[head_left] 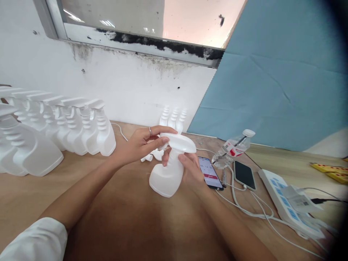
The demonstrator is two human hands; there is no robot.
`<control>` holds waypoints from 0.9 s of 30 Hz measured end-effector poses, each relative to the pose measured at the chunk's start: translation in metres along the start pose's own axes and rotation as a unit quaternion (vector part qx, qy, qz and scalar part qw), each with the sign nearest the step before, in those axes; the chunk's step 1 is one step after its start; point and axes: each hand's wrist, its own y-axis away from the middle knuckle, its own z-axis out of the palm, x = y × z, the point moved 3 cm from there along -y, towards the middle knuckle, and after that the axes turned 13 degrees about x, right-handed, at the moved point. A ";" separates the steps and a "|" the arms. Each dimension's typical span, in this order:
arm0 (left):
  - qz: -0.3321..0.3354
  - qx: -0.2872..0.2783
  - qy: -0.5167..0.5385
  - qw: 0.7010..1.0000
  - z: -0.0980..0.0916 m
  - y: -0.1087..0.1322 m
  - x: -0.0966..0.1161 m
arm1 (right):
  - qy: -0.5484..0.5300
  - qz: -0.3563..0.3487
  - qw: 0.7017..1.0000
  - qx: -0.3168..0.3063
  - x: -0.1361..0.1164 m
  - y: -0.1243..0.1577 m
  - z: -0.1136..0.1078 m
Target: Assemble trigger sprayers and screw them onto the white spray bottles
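A white plastic spray bottle (166, 177) with its trigger head (181, 143) on top is between my two hands, tilted a little over the table. My left hand (148, 143) is closed on the spray head from the left, thumb and fingers on its nozzle end. From the right, my right hand (191, 167) wraps round the bottle's neck just under the head. Behind them several headless white bottles (180, 121) stand by the wall. Small white parts (148, 157) lie on the table just beyond my left hand, partly hidden by it.
Rows of white spray bottles with heads (78, 132) stand at the left. On the right are a lit phone (208, 174), a dark phone (244, 175), a water bottle (231, 150), and a power strip (285, 203) with trailing cables. A wall with a window ledge (152, 45) closes off the back.
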 end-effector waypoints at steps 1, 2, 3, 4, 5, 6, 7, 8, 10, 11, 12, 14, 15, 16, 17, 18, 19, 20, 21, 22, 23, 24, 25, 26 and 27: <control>0.002 0.000 -0.004 1.000 0.000 0.000 0.000 | 0.003 -0.001 1.000 0.003 -0.001 0.000 0.000; 0.002 0.001 -0.009 1.000 0.000 0.000 0.000 | 0.014 -0.004 1.000 0.010 -0.002 0.000 0.001; 0.001 0.001 -0.013 1.000 -0.001 0.000 -0.001 | 0.029 -0.007 0.999 0.017 -0.003 0.000 0.001; 0.000 0.001 -0.016 1.000 -0.001 0.001 -0.001 | 0.038 -0.009 0.999 0.020 -0.003 -0.001 0.002; -0.001 0.001 -0.019 1.000 -0.001 0.001 -0.001 | 0.037 -0.012 0.999 0.017 -0.004 -0.001 0.002; 0.000 0.001 -0.021 1.000 -0.001 0.001 -0.001 | 0.026 -0.015 1.000 0.007 -0.005 -0.001 0.003; 0.002 0.000 -0.020 1.000 -0.002 0.001 0.000 | 0.008 -0.015 1.000 -0.008 -0.005 0.000 0.003; 0.006 -0.001 -0.018 1.000 -0.001 0.001 0.000 | -0.012 -0.013 1.000 -0.023 -0.004 0.000 0.002; 0.012 -0.002 -0.010 1.000 -0.001 0.001 0.000 | -0.035 -0.010 0.999 -0.038 -0.003 0.000 0.001; 0.013 -0.003 -0.007 1.000 -0.001 0.001 0.001 | -0.035 -0.008 0.999 -0.037 -0.002 0.000 0.000; 0.013 -0.004 -0.004 1.000 -0.001 0.001 0.001 | -0.032 -0.010 0.999 -0.033 -0.001 0.000 -0.001; 0.011 -0.008 -0.001 1.000 0.000 0.000 0.001 | -0.023 -0.014 0.999 -0.022 0.000 -0.001 -0.001; 0.010 -0.012 0.001 1.000 0.000 0.001 0.001 | -0.017 -0.014 1.000 -0.017 0.000 -0.001 -0.001; 0.009 -0.014 0.003 1.000 0.000 0.001 0.002 | -0.011 -0.013 1.000 -0.013 0.001 -0.002 0.000; 0.009 -0.014 0.003 1.000 0.000 0.001 0.002 | -0.005 -0.012 1.000 -0.011 0.001 -0.002 0.000; 0.008 -0.011 0.001 1.000 0.000 0.001 0.003 | -0.002 -0.012 1.000 -0.010 0.001 -0.002 0.000; 0.008 -0.005 -0.002 1.000 0.000 0.001 0.003 | -0.004 -0.012 1.000 -0.010 0.002 -0.002 -0.001; 0.006 0.000 -0.004 1.000 -0.001 0.001 0.003 | -0.008 -0.012 1.000 -0.011 0.002 -0.002 -0.002; 0.003 0.005 -0.006 1.000 -0.001 0.001 0.003 | -0.013 -0.010 1.000 -0.014 0.002 -0.002 -0.002; 0.002 0.007 -0.006 1.000 -0.001 0.001 0.002 | -0.017 -0.007 1.000 -0.017 0.003 -0.002 -0.003; 0.000 0.004 -0.006 1.000 -0.002 0.001 0.002 | -0.018 -0.006 1.000 -0.022 0.003 -0.002 -0.004; 0.001 0.001 -0.004 1.000 -0.001 0.001 0.002 | -0.017 -0.006 0.999 -0.027 0.004 -0.001 -0.004; 0.001 -0.004 0.001 1.000 -0.001 0.001 0.001 | -0.016 -0.007 0.999 -0.032 0.004 -0.001 -0.004; 0.002 -0.009 0.007 1.000 -0.001 0.001 0.001 | -0.017 -0.011 0.999 -0.036 0.004 -0.001 -0.003; 0.003 -0.014 0.017 1.000 -0.001 0.001 0.001 | -0.020 -0.016 0.999 -0.038 0.004 -0.001 -0.003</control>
